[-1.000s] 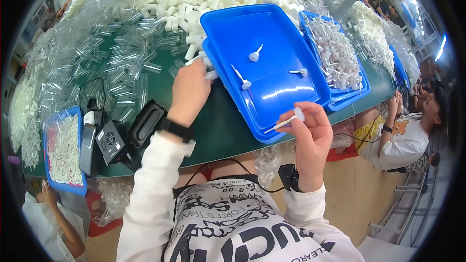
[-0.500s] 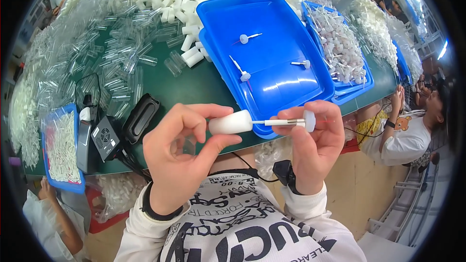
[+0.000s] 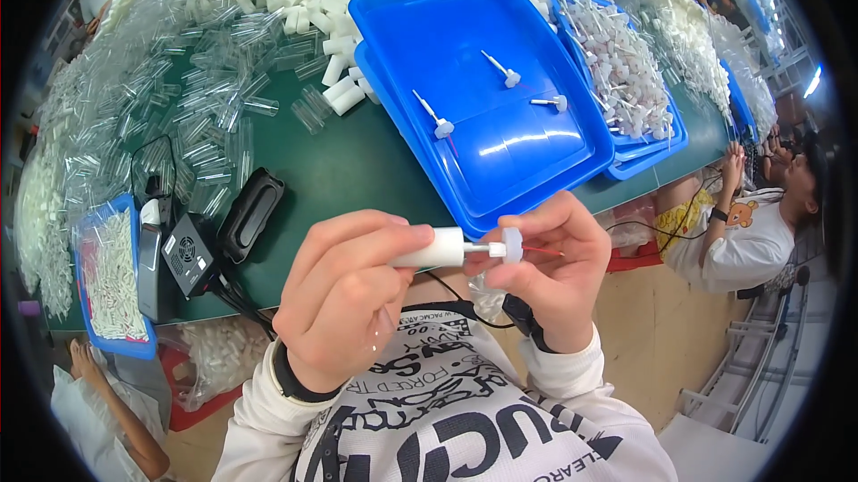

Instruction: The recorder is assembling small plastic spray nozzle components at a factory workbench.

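Observation:
My left hand (image 3: 344, 290) is closed round a white plastic cylinder (image 3: 442, 248), held level in front of my chest. Between the thumb and fingers of my right hand (image 3: 567, 272) is a round white cap (image 3: 512, 245) with a thin red wire trailing from its outer side. The cap's stem points left into the cylinder's open end, and only a short length of it shows between the two. Just beyond my hands is a blue tray (image 3: 424, 31), holding a few similar capped stems (image 3: 511, 77).
Clear tubes (image 3: 210, 102) lie loose on the green table (image 3: 326, 174), with white cylinders (image 3: 335, 71) heaped behind. A fuller tray of capped stems (image 3: 621, 71) stands right. Left are a black box (image 3: 195, 254) with cables and a tray of small white parts (image 3: 114, 276). A co-worker (image 3: 760, 223) is at right.
The stem has slid deeper into the cylinder as my right hand came left. My left fingers have wrapped over the cylinder. One capped stem in the tray has shifted right and turned.

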{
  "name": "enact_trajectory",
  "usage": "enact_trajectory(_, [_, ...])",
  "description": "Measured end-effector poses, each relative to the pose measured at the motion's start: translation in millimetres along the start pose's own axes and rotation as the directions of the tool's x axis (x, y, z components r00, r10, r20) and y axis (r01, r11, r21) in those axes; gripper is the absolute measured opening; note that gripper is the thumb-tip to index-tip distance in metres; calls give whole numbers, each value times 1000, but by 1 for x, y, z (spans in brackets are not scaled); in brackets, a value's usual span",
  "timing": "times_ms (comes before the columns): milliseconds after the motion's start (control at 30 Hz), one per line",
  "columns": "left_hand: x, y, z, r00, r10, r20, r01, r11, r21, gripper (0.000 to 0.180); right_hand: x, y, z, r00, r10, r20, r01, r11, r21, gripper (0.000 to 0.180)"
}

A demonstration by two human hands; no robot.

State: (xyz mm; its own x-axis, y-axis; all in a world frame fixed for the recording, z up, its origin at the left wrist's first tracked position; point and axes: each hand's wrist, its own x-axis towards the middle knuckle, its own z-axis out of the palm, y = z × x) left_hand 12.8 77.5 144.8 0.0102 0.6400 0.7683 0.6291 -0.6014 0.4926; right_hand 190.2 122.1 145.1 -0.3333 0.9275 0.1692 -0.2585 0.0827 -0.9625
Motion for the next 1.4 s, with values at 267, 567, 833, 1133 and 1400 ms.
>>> enact_trajectory(267, [0, 7, 5, 996, -38, 82, 54, 978, -203, 26, 2, 8, 1, 994, -11, 110, 20, 997, -81, 28])
enact_trajectory(567, [-8, -3, 2, 907, -385, 170, 406, 694, -594, 32, 1, 8, 2, 984, -89, 155, 93, 995, -19, 30])
enact_trajectory(833, [-3, 1, 0, 642, -666, 380, 634, 182, -752, 34, 4, 10, -4, 899, -395, 191, 432, 874, -224, 27])
enact_trajectory(1133, [-12, -1, 6, 909, -385, 161, 400, 695, -597, 33, -6, 6, -8, 981, -184, 65, 192, 966, -174, 24])
enact_trajectory(1400, [-13, 0, 11, 933, -305, 191, 359, 826, -434, 29, -12, 16, -13, 994, 14, 112, -20, 999, 50, 30])
